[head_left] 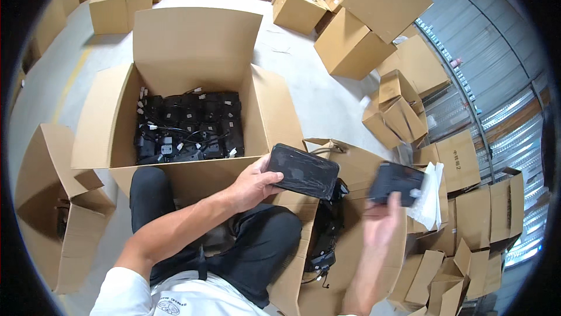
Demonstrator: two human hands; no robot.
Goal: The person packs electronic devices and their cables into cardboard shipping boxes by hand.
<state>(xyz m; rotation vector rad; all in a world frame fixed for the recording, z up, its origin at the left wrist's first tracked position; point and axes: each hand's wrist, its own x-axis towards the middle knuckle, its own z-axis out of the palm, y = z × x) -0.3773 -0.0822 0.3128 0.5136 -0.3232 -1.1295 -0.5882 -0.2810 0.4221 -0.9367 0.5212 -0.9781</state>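
Observation:
My left hand [256, 183] grips a flat black rectangular unit [305, 171] by its left end, thumb on top. Its upper face looks glossy and streaked. Farther right, my right hand [383, 222] pinches a second dark flat piece [397, 180], smeared by motion. A white sheet [432, 196] shows just beyond that piece; whether they touch I cannot tell. Under my hands stands an open carton [367, 246] with black cabled parts [324, 234] along its left side.
Ahead of my knees, a large open carton [272, 106] holds several rows of black units [190, 123] with cables and white connectors. Another open carton [44, 222] stands at my left. Several cartons [461, 211] pile up on the right beside a corrugated metal wall [497, 30].

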